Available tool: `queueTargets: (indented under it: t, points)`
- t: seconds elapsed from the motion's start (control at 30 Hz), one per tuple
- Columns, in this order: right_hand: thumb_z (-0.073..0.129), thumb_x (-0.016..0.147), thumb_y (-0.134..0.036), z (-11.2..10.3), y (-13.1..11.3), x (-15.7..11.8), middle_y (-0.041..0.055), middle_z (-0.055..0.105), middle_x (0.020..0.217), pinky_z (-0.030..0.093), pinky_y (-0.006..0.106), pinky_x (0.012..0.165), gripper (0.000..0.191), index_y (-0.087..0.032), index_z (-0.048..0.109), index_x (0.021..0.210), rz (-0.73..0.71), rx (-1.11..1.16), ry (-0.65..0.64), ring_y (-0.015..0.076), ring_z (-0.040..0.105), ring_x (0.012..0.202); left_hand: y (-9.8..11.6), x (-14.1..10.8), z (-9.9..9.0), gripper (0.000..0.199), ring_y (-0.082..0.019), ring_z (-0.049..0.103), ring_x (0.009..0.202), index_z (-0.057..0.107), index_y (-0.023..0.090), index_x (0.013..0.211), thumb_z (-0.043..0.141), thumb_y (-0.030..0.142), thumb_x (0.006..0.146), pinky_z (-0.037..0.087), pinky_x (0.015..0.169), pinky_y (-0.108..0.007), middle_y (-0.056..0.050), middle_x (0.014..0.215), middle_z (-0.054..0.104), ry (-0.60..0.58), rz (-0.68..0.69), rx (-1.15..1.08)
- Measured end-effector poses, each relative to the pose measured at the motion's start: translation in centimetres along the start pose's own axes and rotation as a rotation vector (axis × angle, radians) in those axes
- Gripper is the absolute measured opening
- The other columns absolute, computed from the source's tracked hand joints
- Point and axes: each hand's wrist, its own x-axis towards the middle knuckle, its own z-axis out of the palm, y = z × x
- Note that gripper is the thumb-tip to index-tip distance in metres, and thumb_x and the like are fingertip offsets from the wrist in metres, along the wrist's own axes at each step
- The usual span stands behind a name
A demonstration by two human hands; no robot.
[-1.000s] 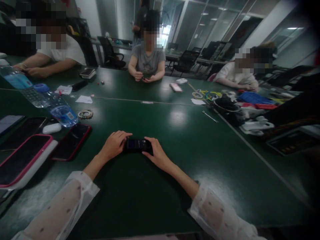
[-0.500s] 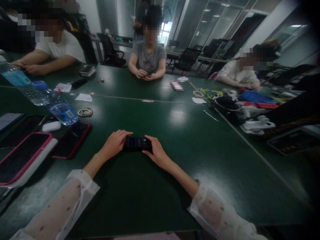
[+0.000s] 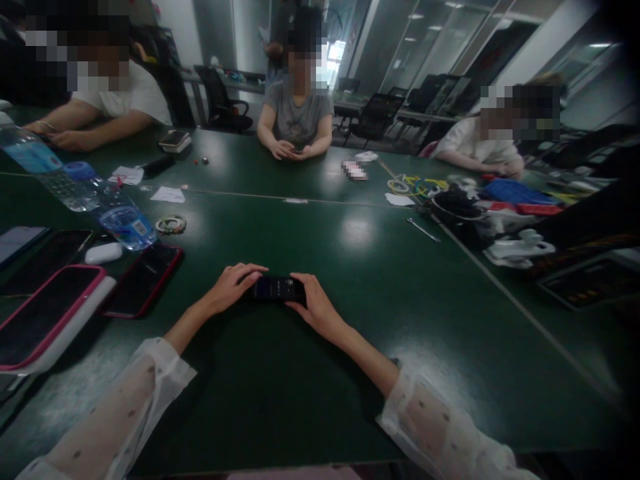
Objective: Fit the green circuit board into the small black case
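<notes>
Between my hands, a black handheld device (image 3: 274,288) with a small dark screen and pale button markings lies sideways, low over the green table (image 3: 325,380). My left hand (image 3: 231,287) is closed around its left end, the thumb resting over the face and the index finger stretched along the far edge. At the other end, my right hand (image 3: 316,303) grips the device between the thumb on the near side and the fingers on the far side. The undersides of both hands are hidden.
Left of my hands lie a red-edged phone (image 3: 145,280), a pink-framed phone (image 3: 50,317), a white case (image 3: 103,253) and water bottles (image 3: 125,220). A wrench (image 3: 423,229) and a heap of cables (image 3: 420,188) are to the right. Several people sit around the table.
My left thumb has come up over the device's face near its left end, and the left hand has shifted slightly. My right hand keeps its hold, almost unmoved.
</notes>
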Motion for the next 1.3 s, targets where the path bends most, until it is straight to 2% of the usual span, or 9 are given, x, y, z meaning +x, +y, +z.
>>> queueTargets:
  t: [0.1, 0.37, 0.47, 0.57, 0.73, 1.0, 1.13, 1.3]
  points:
    - [0.067, 0.085, -0.022, -0.1, 0.0, 0.0, 0.0112, 0.052, 0.129, 0.048, 0.054, 0.103, 0.059, -0.026, 0.036, 0.135, -0.003, 0.017, 0.007, 0.0278, 0.053, 0.12, 0.4, 0.0, 0.2, 0.045, -0.025, 0.049, 0.123, 0.056, 0.033, 0.13, 0.032, 0.056, 0.1, 0.028, 0.109, -0.051, -0.001, 0.131, 0.061, -0.052, 0.0, 0.025]
    - [0.066, 0.085, -0.017, -0.4, -0.3, 0.3, 0.0101, 0.051, 0.122, 0.049, 0.047, 0.099, 0.052, -0.025, 0.038, 0.129, -0.025, 0.064, 0.009, 0.0243, 0.054, 0.114, 0.1, 0.4, 0.7, 0.044, -0.026, 0.047, 0.124, 0.056, 0.035, 0.13, 0.041, 0.06, 0.096, 0.026, 0.11, -0.051, -0.001, 0.131, 0.06, -0.079, -0.037, 0.03]
    - [0.069, 0.084, -0.027, -0.5, -0.4, 0.3, 0.0106, 0.05, 0.124, 0.047, 0.048, 0.1, 0.054, -0.024, 0.039, 0.128, 0.004, 0.062, 0.011, 0.0256, 0.052, 0.116, 0.2, 0.3, 0.6, 0.046, -0.027, 0.048, 0.123, 0.057, 0.034, 0.129, 0.043, 0.06, 0.095, 0.028, 0.11, -0.051, -0.002, 0.129, 0.061, -0.083, -0.059, 0.019]
    - [0.071, 0.082, -0.043, -0.7, -0.7, 0.2, 0.0114, 0.049, 0.129, 0.045, 0.051, 0.102, 0.062, -0.025, 0.039, 0.132, 0.099, 0.073, -0.004, 0.0279, 0.049, 0.12, 0.1, 0.3, 0.6, 0.046, -0.028, 0.047, 0.123, 0.058, 0.035, 0.129, 0.043, 0.061, 0.094, 0.028, 0.11, -0.051, -0.002, 0.129, 0.061, -0.081, -0.067, 0.013]
    - [0.06, 0.087, -0.054, -1.3, -1.2, 0.3, 0.0115, 0.05, 0.133, 0.042, 0.053, 0.104, 0.057, -0.027, 0.042, 0.134, 0.217, 0.082, -0.059, 0.0301, 0.047, 0.124, 0.0, 0.3, 0.6, 0.044, -0.027, 0.049, 0.122, 0.058, 0.035, 0.129, 0.045, 0.059, 0.095, 0.028, 0.11, -0.052, -0.002, 0.125, 0.063, -0.067, -0.075, -0.01]
    - [0.068, 0.08, -0.057, -1.5, -1.1, 0.2, 0.0098, 0.053, 0.126, 0.045, 0.05, 0.098, 0.059, -0.027, 0.051, 0.127, 0.255, 0.115, -0.091, 0.0291, 0.049, 0.119, 0.2, 0.2, 0.4, 0.042, -0.027, 0.054, 0.118, 0.059, 0.032, 0.129, 0.049, 0.055, 0.094, 0.032, 0.108, -0.051, -0.005, 0.121, 0.065, -0.066, -0.047, -0.09]
    - [0.073, 0.078, -0.05, -1.7, -1.0, 0.4, 0.0071, 0.057, 0.122, 0.044, 0.048, 0.1, 0.054, -0.028, 0.054, 0.124, 0.221, 0.161, -0.072, 0.0263, 0.051, 0.118, 0.1, 0.3, 0.3, 0.044, -0.026, 0.057, 0.116, 0.058, 0.031, 0.129, 0.053, 0.054, 0.093, 0.037, 0.106, -0.049, -0.005, 0.122, 0.065, -0.075, -0.038, -0.107]
    - [0.077, 0.076, -0.044, -1.8, -0.4, 0.5, 0.0055, 0.056, 0.124, 0.045, 0.046, 0.1, 0.058, -0.029, 0.053, 0.127, 0.239, 0.272, -0.05, 0.0241, 0.053, 0.117, 0.7, 0.2, 0.0, 0.047, -0.028, 0.051, 0.123, 0.057, 0.031, 0.13, 0.054, 0.057, 0.091, 0.032, 0.109, -0.052, -0.005, 0.13, 0.061, -0.097, -0.067, -0.066]
